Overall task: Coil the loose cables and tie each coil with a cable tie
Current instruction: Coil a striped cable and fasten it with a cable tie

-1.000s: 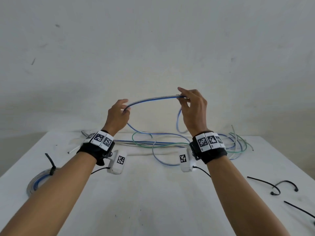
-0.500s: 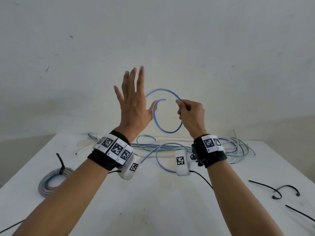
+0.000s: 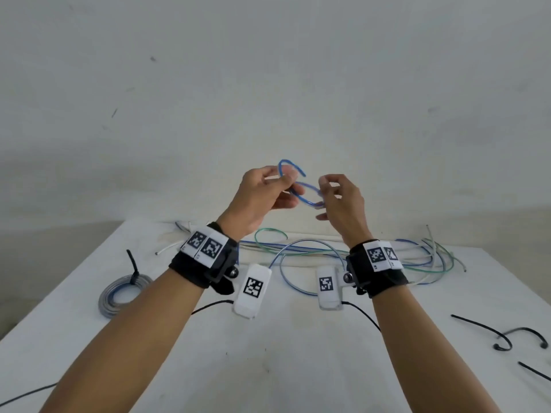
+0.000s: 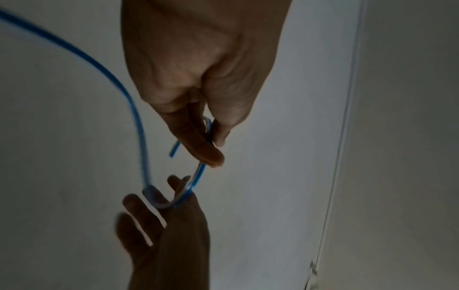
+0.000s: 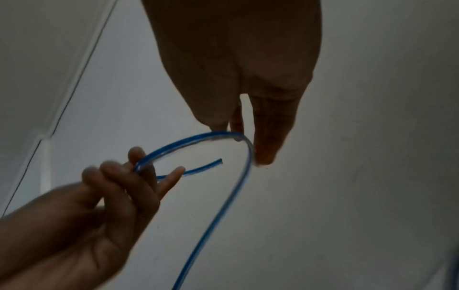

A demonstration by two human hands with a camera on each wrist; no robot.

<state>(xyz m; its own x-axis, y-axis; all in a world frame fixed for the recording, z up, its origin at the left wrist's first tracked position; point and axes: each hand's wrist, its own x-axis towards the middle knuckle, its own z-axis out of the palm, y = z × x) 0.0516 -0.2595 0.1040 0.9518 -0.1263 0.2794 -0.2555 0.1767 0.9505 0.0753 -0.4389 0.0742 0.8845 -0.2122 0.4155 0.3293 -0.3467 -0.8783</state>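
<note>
done: one clear-and-blue coiled cable, black-tied, lay at the white surface left edge.
in hand: thin blue cable, first loop, held aloft; left hand fingers pinched it; right hand fingers pinched the far side.
left: loose cable pile at the back; black cable ties unused, right.

Landmark: cable pile at the table's far edge. Near side: bare surface. Left: tied coil. Right: black cable ties obstruct.

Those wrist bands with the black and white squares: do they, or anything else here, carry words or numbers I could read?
No readable words or numbers anywhere.
Left wristband: checkered square codes, no letters.
Right wristband: the same; tiny marks beneath, too small to read.
Two white camera units: one code each, no text.
</note>
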